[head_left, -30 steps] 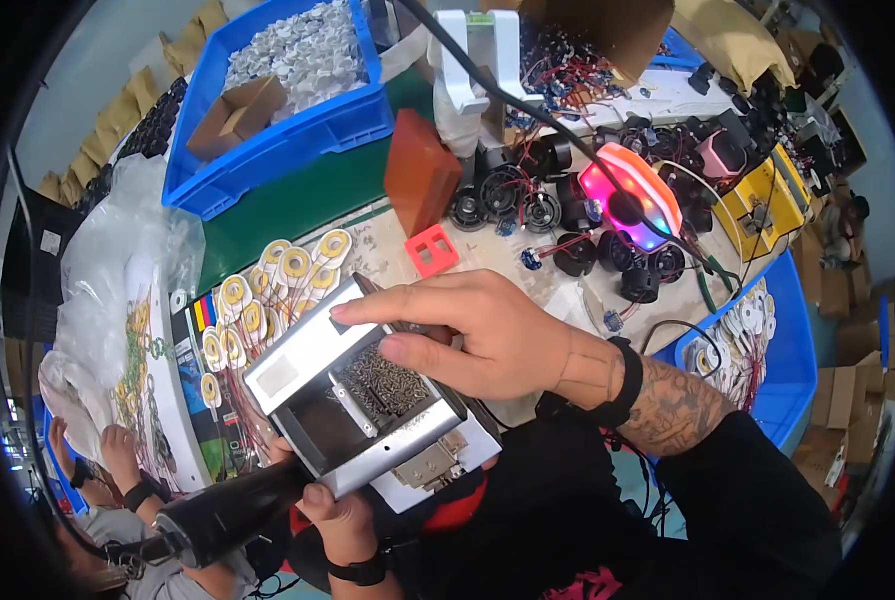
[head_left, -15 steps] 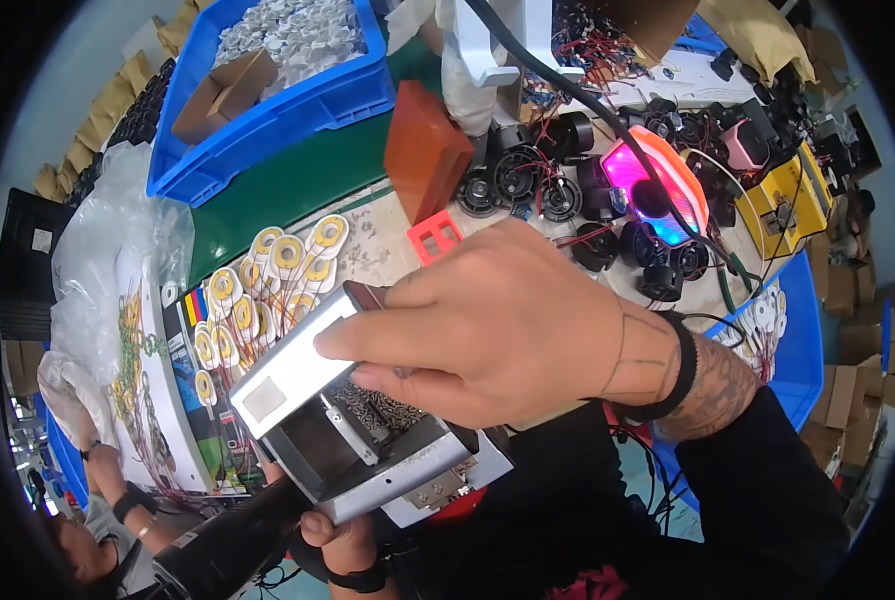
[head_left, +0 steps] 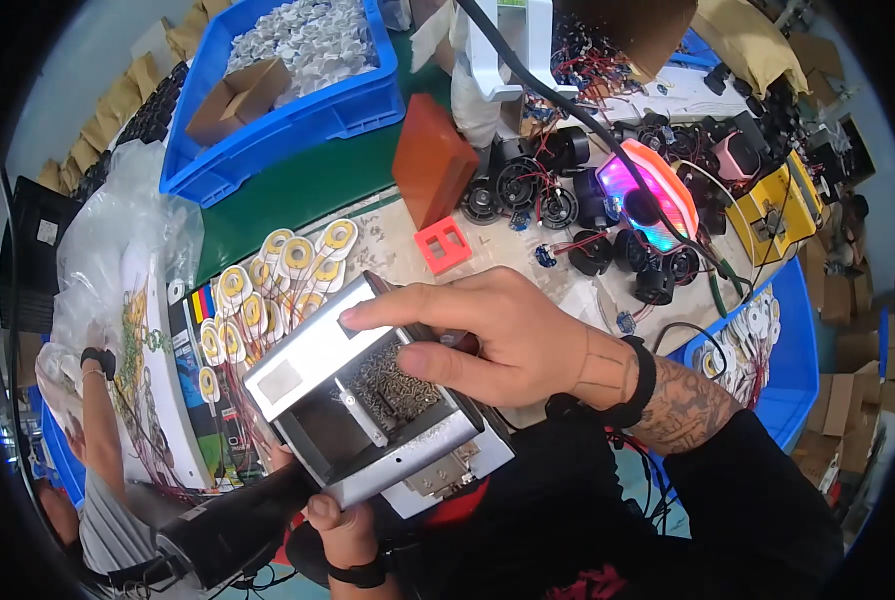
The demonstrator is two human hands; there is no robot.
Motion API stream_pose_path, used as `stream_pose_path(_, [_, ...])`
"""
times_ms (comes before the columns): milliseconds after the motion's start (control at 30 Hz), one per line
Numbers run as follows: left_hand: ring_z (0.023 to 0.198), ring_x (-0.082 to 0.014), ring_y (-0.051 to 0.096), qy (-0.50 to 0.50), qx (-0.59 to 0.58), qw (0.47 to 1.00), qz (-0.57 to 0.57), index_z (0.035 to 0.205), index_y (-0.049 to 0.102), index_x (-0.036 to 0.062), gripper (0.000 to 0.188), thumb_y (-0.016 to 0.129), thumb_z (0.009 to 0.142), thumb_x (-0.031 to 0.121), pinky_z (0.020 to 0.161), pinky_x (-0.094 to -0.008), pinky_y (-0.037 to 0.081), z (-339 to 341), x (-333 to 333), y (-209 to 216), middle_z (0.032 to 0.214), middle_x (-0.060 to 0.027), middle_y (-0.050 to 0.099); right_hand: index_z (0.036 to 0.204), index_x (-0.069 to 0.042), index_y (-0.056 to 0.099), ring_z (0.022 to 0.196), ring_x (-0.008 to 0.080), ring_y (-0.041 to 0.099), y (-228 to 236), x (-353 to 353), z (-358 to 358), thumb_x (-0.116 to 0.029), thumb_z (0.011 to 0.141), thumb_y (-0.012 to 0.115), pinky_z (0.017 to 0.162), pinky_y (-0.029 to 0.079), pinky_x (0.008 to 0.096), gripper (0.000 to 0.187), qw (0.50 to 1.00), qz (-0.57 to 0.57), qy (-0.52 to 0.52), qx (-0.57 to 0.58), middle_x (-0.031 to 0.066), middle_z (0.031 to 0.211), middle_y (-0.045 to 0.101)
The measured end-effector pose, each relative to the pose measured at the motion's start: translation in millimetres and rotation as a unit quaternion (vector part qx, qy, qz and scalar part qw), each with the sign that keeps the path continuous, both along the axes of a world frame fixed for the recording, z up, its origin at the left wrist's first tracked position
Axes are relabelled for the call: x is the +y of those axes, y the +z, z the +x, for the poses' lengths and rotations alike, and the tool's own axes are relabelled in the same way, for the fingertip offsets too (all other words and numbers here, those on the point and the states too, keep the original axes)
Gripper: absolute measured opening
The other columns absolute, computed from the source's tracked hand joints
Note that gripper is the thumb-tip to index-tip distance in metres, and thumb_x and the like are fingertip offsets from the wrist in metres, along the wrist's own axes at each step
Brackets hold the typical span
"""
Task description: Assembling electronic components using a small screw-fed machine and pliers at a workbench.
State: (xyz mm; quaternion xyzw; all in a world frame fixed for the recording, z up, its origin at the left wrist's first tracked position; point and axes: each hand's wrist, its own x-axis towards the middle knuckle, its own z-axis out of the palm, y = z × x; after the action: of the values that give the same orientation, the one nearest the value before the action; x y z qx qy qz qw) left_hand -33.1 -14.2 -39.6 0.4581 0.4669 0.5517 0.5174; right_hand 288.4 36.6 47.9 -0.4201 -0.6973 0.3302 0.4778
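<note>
In front of me is a silver-and-black screw feeder (head_left: 408, 455), tilted, its top compartment uncovered. Many small metal screws (head_left: 393, 385) lie heaped in it beside a metal bar. My left hand (head_left: 340, 530) grips the feeder's near lower edge, thumb on the casing and the other fingers mostly hidden under it. My right hand (head_left: 513, 345) holds the far right side. Its index finger lies on the shiny top panel and its thumb reaches over the screws; the remaining fingers are partly hidden behind the casing.
Round white-and-yellow wired discs (head_left: 293, 255) lie beyond the feeder. A red plastic frame (head_left: 443, 245), an orange-brown block (head_left: 433, 160) and black wired speakers (head_left: 523, 185) stand farther off. A blue bin (head_left: 278, 125) holds white parts. A black cylinder (head_left: 233, 530) and another person's arm (head_left: 98, 420) are at left.
My right hand has drawn back slightly toward the right and down, uncovering more of the screws. The feeder has shifted slightly in view. The other person's arm has moved up.
</note>
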Motion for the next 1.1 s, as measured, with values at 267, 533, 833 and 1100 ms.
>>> stream_pose_path(267, [0.120, -0.0250, 0.068, 0.002, -0.060, 0.998, -0.024, 0.144, 0.053, -0.0009, 0.097, 0.090, 0.075, 0.057, 0.105, -0.0409, 0.056, 9.0, 7.1, 7.4, 0.133, -0.0131, 0.067, 0.148, -0.011, 0.064, 0.084, 0.0266, 0.076, 33.2, -10.8, 12.6, -0.030, 0.098, 0.077, 0.070, 0.057, 0.0385, 0.055, 0.994, 0.015, -0.096, -0.053, 0.0137, 0.120, 0.077])
stream_pose_path(533, [0.116, -0.0226, 0.067, 0.022, -0.082, 0.996, -0.018, 0.127, 0.058, 0.0042, 0.085, 0.091, 0.073, 0.061, 0.103, -0.0397, 0.055, 40.1, 9.4, 35.2, 0.124, -0.0097, 0.068, 0.126, -0.016, 0.078, 0.070, 0.0265, 0.070, 39.9, -1.7, 9.6, -0.036, 0.094, 0.078, 0.064, 0.054, 0.0392, 0.038, 0.979, 0.112, -0.074, -0.151, 0.0025, 0.077, 0.069])
stream_pose_path(833, [0.126, -0.0215, 0.058, -0.041, 0.013, 0.999, 0.008, 0.139, 0.054, 0.0071, 0.085, 0.075, 0.086, 0.071, 0.110, -0.0416, 0.046, 20.1, 6.6, 23.2, 0.134, -0.0076, 0.059, 0.121, -0.017, 0.079, 0.075, 0.0293, 0.074, 52.1, -2.8, 2.5, -0.036, 0.095, 0.077, 0.065, 0.056, 0.0412, 0.033, 0.971, 0.088, -0.058, -0.215, 0.0060, 0.081, 0.072])
stream_pose_path(1100, [0.105, -0.0168, 0.061, -0.047, -0.012, 0.998, 0.033, 0.115, 0.058, 0.0097, 0.068, 0.081, 0.086, 0.067, 0.097, -0.0357, 0.050, 30.9, 17.1, 34.0, 0.113, -0.0033, 0.061, 0.130, -0.010, 0.070, 0.066, 0.0188, 0.065, 25.7, -2.7, 17.3, -0.034, 0.103, 0.071, 0.066, 0.053, 0.0317, 0.036, 0.993, 0.042, -0.110, -0.019, -0.0003, 0.076, 0.064])
